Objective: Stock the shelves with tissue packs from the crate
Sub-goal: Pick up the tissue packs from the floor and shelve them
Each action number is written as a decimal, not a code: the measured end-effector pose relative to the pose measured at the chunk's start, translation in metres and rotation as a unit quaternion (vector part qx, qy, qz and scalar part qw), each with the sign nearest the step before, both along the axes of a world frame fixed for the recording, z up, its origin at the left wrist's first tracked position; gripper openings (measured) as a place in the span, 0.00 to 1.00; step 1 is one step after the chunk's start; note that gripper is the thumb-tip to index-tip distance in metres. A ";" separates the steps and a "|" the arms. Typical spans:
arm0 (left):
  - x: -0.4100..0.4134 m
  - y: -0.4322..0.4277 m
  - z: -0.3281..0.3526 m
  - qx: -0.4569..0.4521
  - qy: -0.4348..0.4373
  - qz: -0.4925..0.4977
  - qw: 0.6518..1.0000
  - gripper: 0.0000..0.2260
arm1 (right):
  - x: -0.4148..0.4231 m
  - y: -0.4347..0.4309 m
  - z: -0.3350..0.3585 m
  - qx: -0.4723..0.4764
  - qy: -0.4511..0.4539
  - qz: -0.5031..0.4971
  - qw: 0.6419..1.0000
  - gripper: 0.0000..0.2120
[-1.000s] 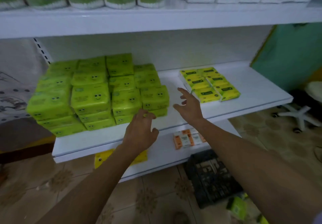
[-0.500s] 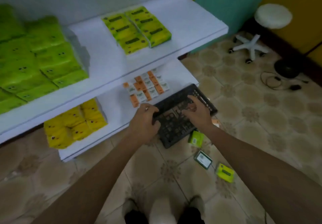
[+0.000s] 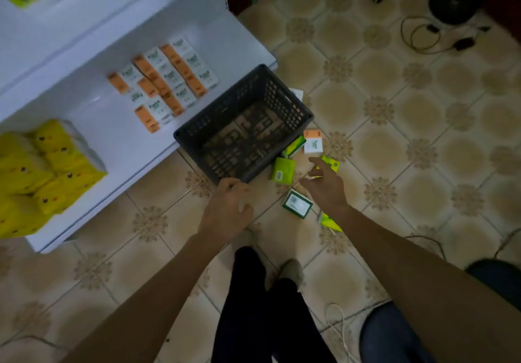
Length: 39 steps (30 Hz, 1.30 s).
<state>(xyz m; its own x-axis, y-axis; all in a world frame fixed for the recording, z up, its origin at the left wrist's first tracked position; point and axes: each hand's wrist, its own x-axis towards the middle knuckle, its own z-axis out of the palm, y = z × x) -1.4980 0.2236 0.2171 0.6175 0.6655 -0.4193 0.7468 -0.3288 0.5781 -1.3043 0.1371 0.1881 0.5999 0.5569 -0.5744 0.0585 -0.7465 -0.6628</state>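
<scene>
The dark crate (image 3: 244,125) sits on the tiled floor (image 3: 394,137), tilted against the edge of the bottom shelf (image 3: 98,125), and looks empty. The left hand (image 3: 225,210) is just below its near corner, fingers curled, holding nothing visible. The right hand (image 3: 327,183), fingers spread and empty, hovers right of that corner over loose tissue packs: a green pack (image 3: 282,170) beside the crate wall and a dark-edged pack (image 3: 297,203) nearer the feet. Orange-and-white packs (image 3: 166,80) lie on the shelf beyond the crate.
</scene>
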 end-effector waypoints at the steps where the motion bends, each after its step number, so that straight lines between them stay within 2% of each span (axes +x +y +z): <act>1: 0.006 0.000 -0.013 -0.011 0.004 -0.011 1.000 0.16 | 0.004 -0.003 -0.011 -0.007 -0.001 0.000 1.000 0.24; 7: 0.051 0.001 -0.114 -0.070 0.015 -0.023 0.997 0.17 | 0.031 -0.013 -0.110 -0.053 0.002 -0.050 0.997 0.21; 12: 0.078 0.001 -0.207 -0.087 0.034 -0.063 0.994 0.17 | 0.051 -0.021 -0.198 -0.080 0.021 -0.028 0.996 0.21; 14: 0.090 0.005 -0.253 -0.077 0.031 -0.051 0.995 0.17 | 0.064 -0.017 -0.241 -0.075 0.008 0.005 0.997 0.22; 20: 0.124 -0.014 -0.377 -0.089 0.030 -0.044 0.995 0.19 | 0.080 -0.007 -0.368 -0.088 0.017 -0.009 0.996 0.21; 22: 0.131 -0.017 -0.417 -0.086 0.020 -0.025 0.996 0.19 | 0.082 -0.001 -0.405 -0.084 0.022 -0.007 0.996 0.24; 26: 0.148 -0.007 -0.499 -0.072 0.019 -0.002 0.997 0.27 | 0.092 0.014 -0.474 -0.097 0.055 -0.013 0.994 0.33; 29: 0.165 0.003 -0.545 -0.152 0.015 0.059 0.986 0.38 | 0.094 0.025 -0.508 -0.081 0.149 -0.063 0.983 0.36; 32: 0.175 0.001 -0.553 -0.189 0.036 0.098 0.976 0.43 | 0.091 0.034 -0.512 -0.044 0.230 -0.159 0.959 0.30; 35: 0.170 -0.012 -0.517 -0.144 0.053 0.058 0.986 0.45 | 0.087 0.023 -0.477 -0.035 0.210 -0.210 0.954 0.11; 39: 0.159 -0.033 -0.421 -0.112 0.054 0.082 0.989 0.43 | 0.081 0.006 -0.387 0.006 0.173 -0.258 0.950 0.17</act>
